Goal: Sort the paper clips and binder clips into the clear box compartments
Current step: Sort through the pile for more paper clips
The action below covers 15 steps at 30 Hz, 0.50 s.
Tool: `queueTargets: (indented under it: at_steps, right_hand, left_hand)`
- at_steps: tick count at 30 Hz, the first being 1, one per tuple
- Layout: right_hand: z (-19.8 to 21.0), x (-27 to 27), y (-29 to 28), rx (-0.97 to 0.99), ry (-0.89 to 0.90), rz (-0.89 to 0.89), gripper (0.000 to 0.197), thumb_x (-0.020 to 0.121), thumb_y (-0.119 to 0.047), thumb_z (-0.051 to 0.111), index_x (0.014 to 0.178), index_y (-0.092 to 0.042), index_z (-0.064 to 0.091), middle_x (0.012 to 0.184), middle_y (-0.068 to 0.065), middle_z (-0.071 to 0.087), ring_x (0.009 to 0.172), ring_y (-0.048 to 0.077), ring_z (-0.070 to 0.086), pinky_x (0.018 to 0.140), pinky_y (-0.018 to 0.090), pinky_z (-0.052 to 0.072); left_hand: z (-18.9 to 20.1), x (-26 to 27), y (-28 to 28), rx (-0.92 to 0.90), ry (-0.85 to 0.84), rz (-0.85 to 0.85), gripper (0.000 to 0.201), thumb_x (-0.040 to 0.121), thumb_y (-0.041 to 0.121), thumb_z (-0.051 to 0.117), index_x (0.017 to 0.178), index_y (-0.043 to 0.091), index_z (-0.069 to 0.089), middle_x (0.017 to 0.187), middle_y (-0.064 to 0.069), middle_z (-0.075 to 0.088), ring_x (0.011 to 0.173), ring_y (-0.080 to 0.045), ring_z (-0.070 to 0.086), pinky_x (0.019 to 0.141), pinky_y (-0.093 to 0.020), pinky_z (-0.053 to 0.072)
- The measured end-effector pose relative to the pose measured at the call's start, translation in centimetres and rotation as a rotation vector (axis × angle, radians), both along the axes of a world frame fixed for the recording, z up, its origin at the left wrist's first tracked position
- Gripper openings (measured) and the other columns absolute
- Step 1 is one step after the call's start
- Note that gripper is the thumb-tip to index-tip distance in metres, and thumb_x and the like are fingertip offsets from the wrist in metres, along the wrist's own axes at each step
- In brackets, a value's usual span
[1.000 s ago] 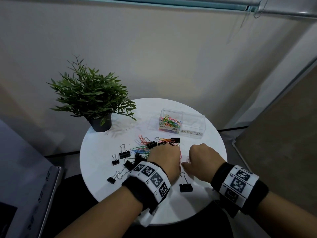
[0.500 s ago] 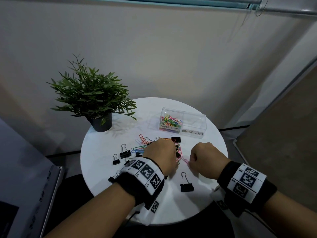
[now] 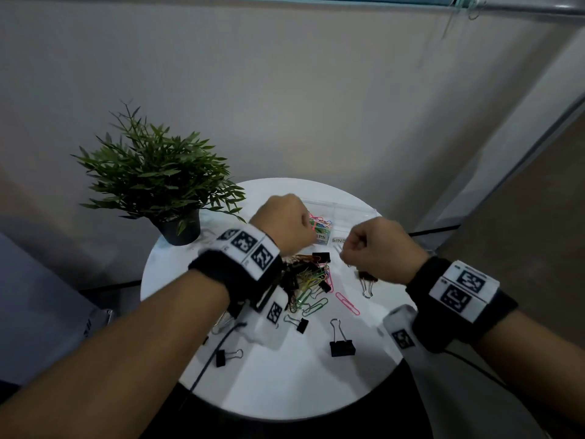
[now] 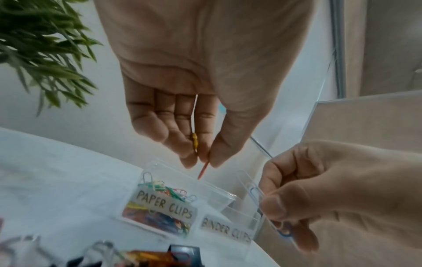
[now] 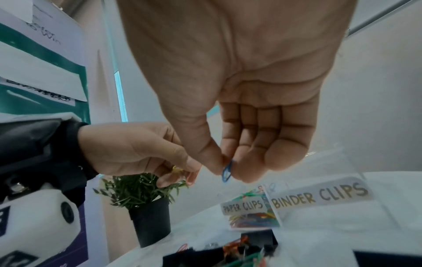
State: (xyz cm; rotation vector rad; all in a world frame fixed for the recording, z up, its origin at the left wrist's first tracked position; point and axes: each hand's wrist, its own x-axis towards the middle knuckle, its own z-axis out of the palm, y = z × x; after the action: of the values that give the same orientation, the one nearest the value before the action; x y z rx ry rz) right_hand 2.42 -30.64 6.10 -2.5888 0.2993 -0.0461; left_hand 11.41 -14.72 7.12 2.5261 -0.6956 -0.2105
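Both hands are up over the far side of the round white table (image 3: 285, 391), at the clear box (image 4: 230, 200). The left hand (image 3: 285, 224) hangs over the box's left compartment, labelled PAPER CLIPS, fingers bunched with thumb and fingertips pinching a red paper clip (image 4: 203, 170) that points down at the box; a yellow clip (image 4: 194, 141) is tucked between the fingers too. The right hand (image 3: 378, 248) sits just right of it, near the front of the BINDER CLIPS compartment, thumb and forefinger pinched on a blue paper clip (image 5: 227, 171). In the left wrist view a pale or clear clip shape shows beside the blue one, can't tell whether it's a second clip or blur.

The paper clip compartment already holds a tangle of coloured clips (image 3: 319, 224). The binder clip compartment looks to hold nothing, though it's glare-heavy. The box stands at the far right part of the table.

Near of the box: a mixed pile (image 3: 308, 280) of coloured paper clips and small black binder clips at table centre, a pink paper clip (image 3: 347, 303) lying apart to its right, a larger black binder clip (image 3: 341, 343) nearer, another small one (image 3: 226, 356) at near left, one more (image 3: 366, 282) under the right hand.

A potted plant (image 3: 158, 179) stands at the far left of the table. Both wrists wear black straps with printed marker tags (image 3: 250, 248).
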Motion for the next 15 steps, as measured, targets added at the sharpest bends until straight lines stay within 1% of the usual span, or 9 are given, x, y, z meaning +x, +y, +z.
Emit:
queueTargets:
  at_steps: [2, 5, 7, 8, 10, 11, 13, 14, 15]
  right_hand:
    - [0.4, 1.7, -0.2, 0.026, -0.021, -0.007, 0.010, 0.073, -0.014, 0.070, 0.063, -0.015, 0.067, 0.054, -0.008, 0.062, 0.060, 0.012, 0.064, 0.064, 0.023, 0.053]
    - [0.6, 4.3, -0.4, 0.031, -0.051, -0.028, 0.010, 0.073, -0.011, 0.068, 0.063, -0.013, 0.066, 0.054, -0.006, 0.061, 0.055, 0.012, 0.058, 0.061, 0.023, 0.049]
    - [0.6, 5.9, -0.4, 0.009, -0.049, -0.043, 0.007, 0.074, -0.009, 0.065, 0.067, -0.011, 0.067, 0.061, 0.002, 0.065, 0.059, 0.017, 0.058, 0.061, 0.026, 0.050]
    - [0.6, 6.6, -0.4, -0.005, -0.041, -0.045, 0.007, 0.074, -0.008, 0.064, 0.067, -0.011, 0.067, 0.066, 0.005, 0.067, 0.062, 0.019, 0.059, 0.062, 0.026, 0.049]
    - [0.3, 7.8, -0.2, -0.051, -0.019, -0.033, 0.009, 0.075, -0.007, 0.062, 0.068, -0.011, 0.067, 0.074, 0.008, 0.069, 0.069, 0.021, 0.061, 0.062, 0.025, 0.045]
    - [0.1, 8.3, -0.1, -0.079, -0.007, -0.022, 0.010, 0.076, -0.007, 0.061, 0.068, -0.011, 0.066, 0.076, 0.009, 0.069, 0.071, 0.022, 0.061, 0.062, 0.025, 0.043]
    - [-0.2, 9.1, 0.1, -0.126, 0.010, 0.007, 0.014, 0.078, -0.006, 0.058, 0.065, -0.012, 0.062, 0.076, 0.009, 0.067, 0.073, 0.023, 0.060, 0.062, 0.026, 0.043]
    - [-0.2, 9.4, 0.2, -0.150, 0.015, 0.020, 0.015, 0.078, -0.006, 0.058, 0.064, -0.012, 0.060, 0.077, 0.009, 0.066, 0.074, 0.024, 0.060, 0.063, 0.027, 0.045]
    - [-0.3, 9.8, 0.3, -0.174, 0.021, 0.033, 0.014, 0.078, -0.006, 0.058, 0.066, -0.012, 0.060, 0.080, 0.010, 0.067, 0.076, 0.025, 0.062, 0.064, 0.028, 0.048]
  left_hand:
    - [0.4, 1.6, -1.1, -0.006, -0.016, 0.008, 0.014, 0.076, 0.018, 0.063, 0.063, 0.016, 0.068, 0.068, -0.002, 0.066, 0.075, -0.020, 0.065, 0.068, -0.026, 0.051]
    - [0.1, 3.5, -2.8, 0.046, -0.059, -0.007, 0.013, 0.076, 0.018, 0.062, 0.064, 0.018, 0.065, 0.075, -0.002, 0.069, 0.079, -0.021, 0.064, 0.072, -0.027, 0.052]
    - [-0.5, 4.6, -3.7, 0.068, -0.076, -0.011, 0.008, 0.075, 0.020, 0.063, 0.070, 0.017, 0.068, 0.079, -0.003, 0.070, 0.079, -0.023, 0.066, 0.072, -0.029, 0.055]
    - [-1.0, 5.0, -4.0, 0.082, -0.083, -0.011, 0.009, 0.075, 0.021, 0.063, 0.075, 0.015, 0.070, 0.082, -0.005, 0.070, 0.080, -0.025, 0.066, 0.074, -0.031, 0.057]
    - [-1.9, 5.6, -4.2, 0.119, -0.086, -0.019, 0.013, 0.076, 0.021, 0.064, 0.083, 0.013, 0.072, 0.086, -0.007, 0.071, 0.082, -0.027, 0.067, 0.076, -0.035, 0.058]
    - [-2.3, 5.8, -4.2, 0.131, -0.088, -0.028, 0.013, 0.077, 0.021, 0.065, 0.085, 0.013, 0.072, 0.088, -0.007, 0.071, 0.083, -0.027, 0.067, 0.077, -0.034, 0.057]
    - [-2.7, 6.0, -4.0, 0.126, -0.095, -0.045, 0.012, 0.078, 0.020, 0.065, 0.087, 0.015, 0.071, 0.092, -0.007, 0.071, 0.086, -0.027, 0.066, 0.077, -0.032, 0.055]
    - [-2.8, 6.0, -3.7, 0.104, -0.099, -0.046, 0.012, 0.079, 0.020, 0.064, 0.090, 0.018, 0.070, 0.096, -0.005, 0.071, 0.089, -0.026, 0.066, 0.078, -0.032, 0.054]
    - [-2.8, 5.8, -3.3, 0.072, -0.098, -0.038, 0.017, 0.079, 0.019, 0.063, 0.095, 0.021, 0.070, 0.099, -0.004, 0.070, 0.091, -0.025, 0.065, 0.081, -0.033, 0.054]
